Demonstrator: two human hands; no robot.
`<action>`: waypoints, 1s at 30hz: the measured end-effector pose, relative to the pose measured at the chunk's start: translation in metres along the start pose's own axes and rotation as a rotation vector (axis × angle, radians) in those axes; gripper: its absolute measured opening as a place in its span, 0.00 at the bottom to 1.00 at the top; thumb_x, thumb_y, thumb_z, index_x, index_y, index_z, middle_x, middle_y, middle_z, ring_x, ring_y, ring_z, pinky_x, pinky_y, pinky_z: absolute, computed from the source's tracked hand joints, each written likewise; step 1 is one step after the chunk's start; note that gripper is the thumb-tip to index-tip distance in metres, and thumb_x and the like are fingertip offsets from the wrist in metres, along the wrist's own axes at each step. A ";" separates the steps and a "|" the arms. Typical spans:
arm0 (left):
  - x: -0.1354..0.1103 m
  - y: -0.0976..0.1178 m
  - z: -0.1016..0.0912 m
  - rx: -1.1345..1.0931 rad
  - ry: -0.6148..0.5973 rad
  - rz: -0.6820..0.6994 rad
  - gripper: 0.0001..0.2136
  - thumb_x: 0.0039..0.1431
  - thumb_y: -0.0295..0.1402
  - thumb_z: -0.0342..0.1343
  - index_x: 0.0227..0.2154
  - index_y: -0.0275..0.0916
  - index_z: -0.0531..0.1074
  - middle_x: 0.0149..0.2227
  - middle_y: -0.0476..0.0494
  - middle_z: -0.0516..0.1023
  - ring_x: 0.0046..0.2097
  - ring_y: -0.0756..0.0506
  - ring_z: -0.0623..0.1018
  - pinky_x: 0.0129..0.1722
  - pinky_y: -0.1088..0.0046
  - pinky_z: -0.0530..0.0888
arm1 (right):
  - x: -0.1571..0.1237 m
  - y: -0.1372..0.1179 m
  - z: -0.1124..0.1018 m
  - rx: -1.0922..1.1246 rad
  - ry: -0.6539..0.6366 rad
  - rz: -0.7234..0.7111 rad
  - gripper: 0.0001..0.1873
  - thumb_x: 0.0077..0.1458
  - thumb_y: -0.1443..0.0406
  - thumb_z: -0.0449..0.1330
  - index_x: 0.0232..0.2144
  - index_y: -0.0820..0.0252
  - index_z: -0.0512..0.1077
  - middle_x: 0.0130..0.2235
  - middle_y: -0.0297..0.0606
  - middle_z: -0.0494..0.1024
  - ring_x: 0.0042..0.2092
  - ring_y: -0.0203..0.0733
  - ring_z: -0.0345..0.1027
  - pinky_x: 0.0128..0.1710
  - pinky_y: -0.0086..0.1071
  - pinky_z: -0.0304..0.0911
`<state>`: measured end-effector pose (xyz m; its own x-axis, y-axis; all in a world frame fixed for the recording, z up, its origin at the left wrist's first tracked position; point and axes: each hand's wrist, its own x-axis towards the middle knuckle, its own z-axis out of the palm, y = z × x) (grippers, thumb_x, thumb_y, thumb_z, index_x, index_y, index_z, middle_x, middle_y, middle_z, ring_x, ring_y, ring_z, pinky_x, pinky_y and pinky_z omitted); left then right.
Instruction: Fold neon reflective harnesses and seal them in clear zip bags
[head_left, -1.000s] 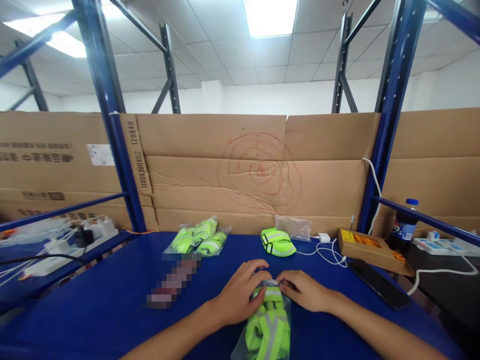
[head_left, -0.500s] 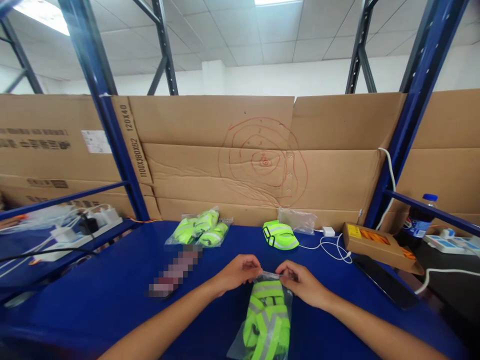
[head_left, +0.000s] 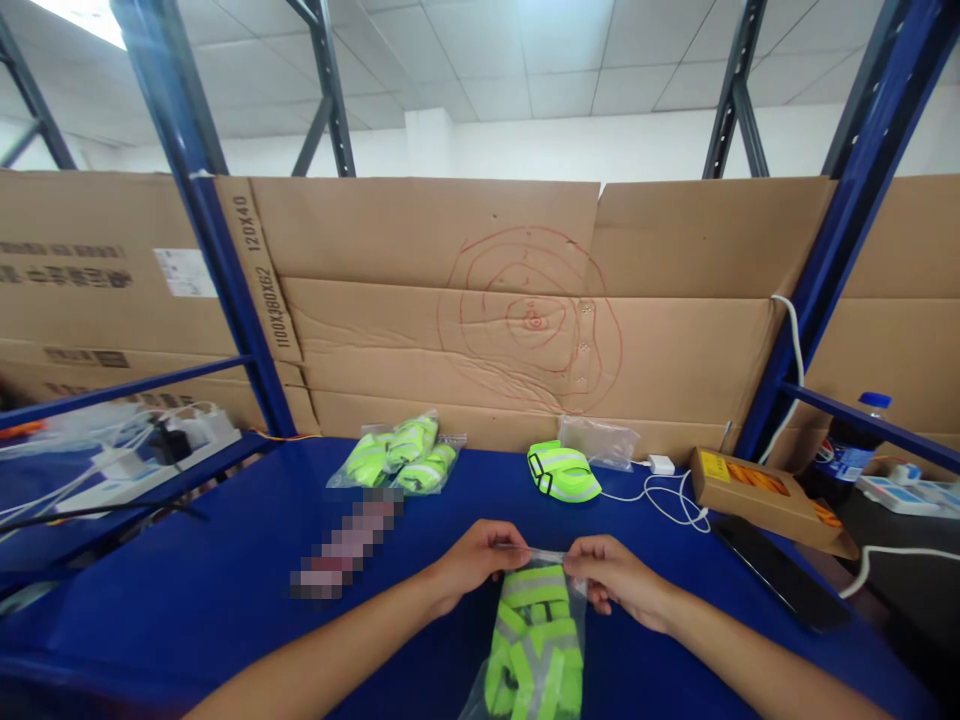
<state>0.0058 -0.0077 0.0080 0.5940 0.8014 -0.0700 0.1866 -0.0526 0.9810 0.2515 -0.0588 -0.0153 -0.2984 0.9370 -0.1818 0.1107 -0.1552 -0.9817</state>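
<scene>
A clear plastic bag [head_left: 546, 556] holds a folded neon-green reflective vest [head_left: 536, 640] with grey stripes and lies on the blue table in front of me. My left hand [head_left: 484, 562] pinches the top left corner of the bag's mouth. At the opposite corner, my right hand [head_left: 616, 574] grips the same edge between thumb and fingers. The top edge stretches almost straight between both hands. The bag's lower end runs out of the bottom of the view.
Several bagged green bundles [head_left: 411, 455] lie at the back left. A loose green bundle [head_left: 562, 472] and an empty clear bag [head_left: 598, 442] are at the back. On the right are a white cable [head_left: 667, 500], an open carton [head_left: 772, 500], a black phone [head_left: 780, 572] and a bottle [head_left: 847, 440].
Both hands have moved slightly down in view. The right hand's fingers have closed more fully on its corner, and the bag's top edge looks straighter.
</scene>
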 end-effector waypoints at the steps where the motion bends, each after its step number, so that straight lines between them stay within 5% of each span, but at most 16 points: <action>1: 0.000 0.001 0.000 -0.014 -0.001 -0.002 0.24 0.45 0.54 0.69 0.30 0.34 0.76 0.26 0.50 0.71 0.29 0.50 0.66 0.30 0.74 0.61 | -0.001 -0.001 0.000 0.011 -0.002 -0.007 0.25 0.49 0.46 0.69 0.30 0.60 0.69 0.23 0.27 0.66 0.21 0.28 0.53 0.19 0.25 0.51; 6: -0.004 0.007 0.001 -0.042 -0.034 -0.011 0.21 0.50 0.51 0.67 0.35 0.35 0.80 0.29 0.48 0.74 0.32 0.49 0.68 0.32 0.74 0.61 | -0.003 -0.002 0.005 0.008 0.042 -0.132 0.25 0.51 0.46 0.69 0.29 0.59 0.66 0.24 0.24 0.60 0.23 0.26 0.50 0.21 0.23 0.44; 17: -0.004 -0.002 0.016 0.019 -0.014 0.078 0.25 0.50 0.55 0.67 0.31 0.33 0.80 0.29 0.46 0.76 0.33 0.49 0.69 0.35 0.73 0.63 | -0.002 0.001 0.012 -0.110 0.049 -0.191 0.20 0.55 0.49 0.64 0.30 0.59 0.67 0.22 0.25 0.65 0.21 0.29 0.57 0.20 0.25 0.53; 24: -0.001 0.004 -0.008 0.024 -0.126 0.000 0.25 0.53 0.54 0.67 0.35 0.32 0.82 0.29 0.44 0.78 0.31 0.47 0.73 0.30 0.74 0.68 | -0.002 0.002 0.005 -0.118 0.102 -0.214 0.15 0.56 0.54 0.60 0.27 0.57 0.63 0.21 0.24 0.62 0.20 0.29 0.55 0.19 0.24 0.51; 30: -0.003 0.003 -0.009 0.016 -0.077 0.045 0.23 0.52 0.52 0.68 0.32 0.32 0.82 0.27 0.45 0.77 0.29 0.49 0.72 0.29 0.75 0.67 | -0.002 0.000 -0.001 -0.135 0.065 -0.214 0.17 0.56 0.52 0.62 0.29 0.59 0.67 0.23 0.25 0.63 0.21 0.29 0.54 0.19 0.25 0.50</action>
<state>-0.0027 -0.0052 0.0128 0.6605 0.7497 -0.0406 0.1710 -0.0975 0.9804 0.2527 -0.0608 -0.0152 -0.2673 0.9629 0.0379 0.1780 0.0880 -0.9801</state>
